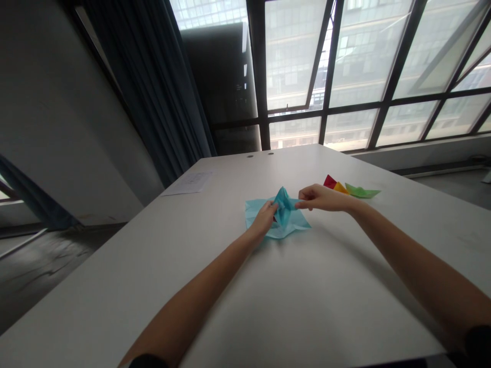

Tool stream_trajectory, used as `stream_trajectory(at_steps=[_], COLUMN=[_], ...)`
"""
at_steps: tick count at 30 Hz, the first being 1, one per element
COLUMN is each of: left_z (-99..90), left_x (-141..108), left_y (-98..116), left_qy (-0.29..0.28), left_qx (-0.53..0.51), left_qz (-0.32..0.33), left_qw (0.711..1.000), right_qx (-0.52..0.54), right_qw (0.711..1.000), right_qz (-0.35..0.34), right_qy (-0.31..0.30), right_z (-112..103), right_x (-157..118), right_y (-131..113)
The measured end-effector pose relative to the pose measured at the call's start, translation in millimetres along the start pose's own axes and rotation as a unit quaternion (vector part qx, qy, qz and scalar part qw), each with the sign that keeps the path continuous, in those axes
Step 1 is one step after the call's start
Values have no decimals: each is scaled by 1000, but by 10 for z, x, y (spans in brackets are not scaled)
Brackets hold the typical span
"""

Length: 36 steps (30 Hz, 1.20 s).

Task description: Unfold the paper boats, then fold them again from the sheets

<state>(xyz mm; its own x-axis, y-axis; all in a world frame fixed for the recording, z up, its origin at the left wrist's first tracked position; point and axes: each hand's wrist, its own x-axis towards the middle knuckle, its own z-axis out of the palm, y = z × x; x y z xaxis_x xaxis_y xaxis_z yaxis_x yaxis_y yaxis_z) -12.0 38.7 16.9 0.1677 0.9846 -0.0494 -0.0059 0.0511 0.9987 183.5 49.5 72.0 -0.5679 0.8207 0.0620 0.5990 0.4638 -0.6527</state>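
A piece of folded blue paper [283, 208] is held up between my two hands, its peak pointing upward. My left hand [267, 213] pinches its left side, fingers closed on the paper. On the other side, my right hand [313, 198] grips the right tip between thumb and fingers. Beneath the folded piece lies a light blue sheet [255, 207] with creases, flat on the white table. Whether the folded piece and the sheet are separate I cannot tell.
To the right behind my right hand sit small folded papers: red [329, 181], yellow [340, 188] and green [361, 191]. A printed white sheet [190, 183] lies near the left edge of the white table [161, 266]. Windows and a dark blue curtain [153, 76] stand beyond.
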Motion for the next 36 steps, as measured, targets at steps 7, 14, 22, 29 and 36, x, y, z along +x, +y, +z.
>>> stream_trajectory(at_steps=[7, 14, 22, 29, 36], left_z=[-107, -75, -121, -102, -36], left_x=[109, 75, 112, 75, -76], left_y=[-108, -70, -180, -158, -22], left_qy=[23, 38, 33, -6, -85], left_qx=[-14, 14, 160, 198, 108], left_qz=[21, 72, 109, 114, 78], left_qw=[999, 997, 980, 974, 987], right_qx=[-41, -95, -60, -70, -98], right_qw=[996, 994, 992, 992, 973], right_qz=[82, 56, -10, 1, 57], right_qy=[24, 15, 114, 102, 201], right_z=[-65, -9, 60, 96, 96], right_x=[-18, 48, 30, 54, 71], right_y=[138, 200, -40, -41, 56])
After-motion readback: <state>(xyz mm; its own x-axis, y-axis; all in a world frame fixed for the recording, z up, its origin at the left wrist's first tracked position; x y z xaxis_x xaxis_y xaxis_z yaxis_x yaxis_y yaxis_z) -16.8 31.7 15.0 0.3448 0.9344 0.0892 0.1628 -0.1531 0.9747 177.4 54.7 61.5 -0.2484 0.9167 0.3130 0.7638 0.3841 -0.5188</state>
